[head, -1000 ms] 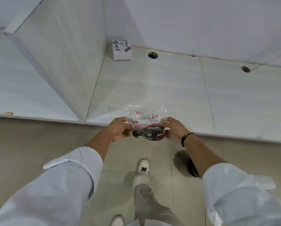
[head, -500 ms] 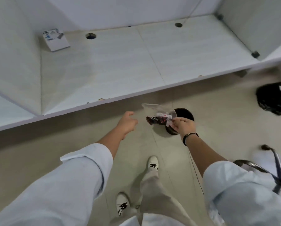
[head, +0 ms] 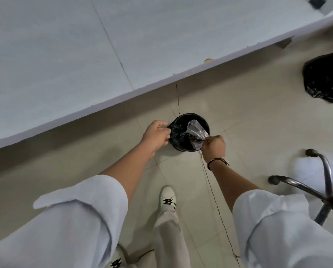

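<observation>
Starting at the left, we are curling the left hand (head: 157, 135) round the left edge of the bin liner (head: 174, 130), with fingers and thumb pinching the black film where it is folding over the rim of the bin (head: 183, 149). The bin is standing on the floor just in front of the desk (head: 65, 55). Over its mouth we are holding the wrapper (head: 197, 132), a crumpled clear plastic packet. Part of it is hanging inside the opening and part is rising above the rim. The right hand (head: 214, 148) is closing tightly on the wrapper's near corner, with the fingers curled into a fist.

We are judging the wrapper to be very light, soft and springy. It is keeping no shape, and it is likely to slip between the fingers and drift when released. We are therefore advising a pinch on a bunched corner, as here, and a release low over the opening. The liner looks equally thin and liable to tear, so we are advising a hold at the folded rim.

Compared with half a second ago, the left hand, then free and loosely open in the air, is now gripping the liner. The wrapper, then held up at the bin's left side, is now sitting over the mouth, and its dark printed part is no longer standing out against the liner.
</observation>
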Motion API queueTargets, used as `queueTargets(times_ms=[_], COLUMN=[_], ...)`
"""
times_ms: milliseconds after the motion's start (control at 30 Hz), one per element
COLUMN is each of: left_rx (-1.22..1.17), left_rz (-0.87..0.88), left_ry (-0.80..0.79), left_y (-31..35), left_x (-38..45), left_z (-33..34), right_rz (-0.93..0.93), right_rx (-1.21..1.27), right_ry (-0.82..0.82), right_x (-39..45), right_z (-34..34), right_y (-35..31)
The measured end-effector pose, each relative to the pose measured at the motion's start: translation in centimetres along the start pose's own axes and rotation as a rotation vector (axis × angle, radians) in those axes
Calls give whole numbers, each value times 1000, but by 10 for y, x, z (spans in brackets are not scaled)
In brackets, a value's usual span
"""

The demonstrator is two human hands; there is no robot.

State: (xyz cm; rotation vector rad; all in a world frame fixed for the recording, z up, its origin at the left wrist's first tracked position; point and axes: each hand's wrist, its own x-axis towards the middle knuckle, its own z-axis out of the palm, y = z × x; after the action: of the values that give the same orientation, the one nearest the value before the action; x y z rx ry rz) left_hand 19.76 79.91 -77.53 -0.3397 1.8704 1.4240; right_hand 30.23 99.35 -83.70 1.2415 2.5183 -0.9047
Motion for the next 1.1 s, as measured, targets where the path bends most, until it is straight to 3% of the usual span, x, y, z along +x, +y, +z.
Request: queueTargets(times_ms=[300, 400, 567, 700, 833, 967, 1100], left_rx=[31, 23, 26, 19, -28, -91, -128], left_rz=[-40, -55, -4, 38, 82, 169, 270], left_ry=[-52, -50, -54, -8, 60, 143, 238], left_y=[-72, -92, -89, -75, -57, -40, -23], left_x=[130, 149, 146, 108, 42, -45, -149], left_z=[48, 49, 32, -1, -44, -100, -175], right_rz=[-64, -83, -66, -114, -162, -281, -442], right_rx=[-358, -448, -472, -408, -40, 267, 379], right_ry=[-228, -252, -424, -328, -346, -355, -379], right_x=[125, 144, 146, 108, 39, -61, -181], right_z=[107, 143, 160, 126, 86, 53, 22], right_y=[43, 53, 49, 12, -44, -118, -195])
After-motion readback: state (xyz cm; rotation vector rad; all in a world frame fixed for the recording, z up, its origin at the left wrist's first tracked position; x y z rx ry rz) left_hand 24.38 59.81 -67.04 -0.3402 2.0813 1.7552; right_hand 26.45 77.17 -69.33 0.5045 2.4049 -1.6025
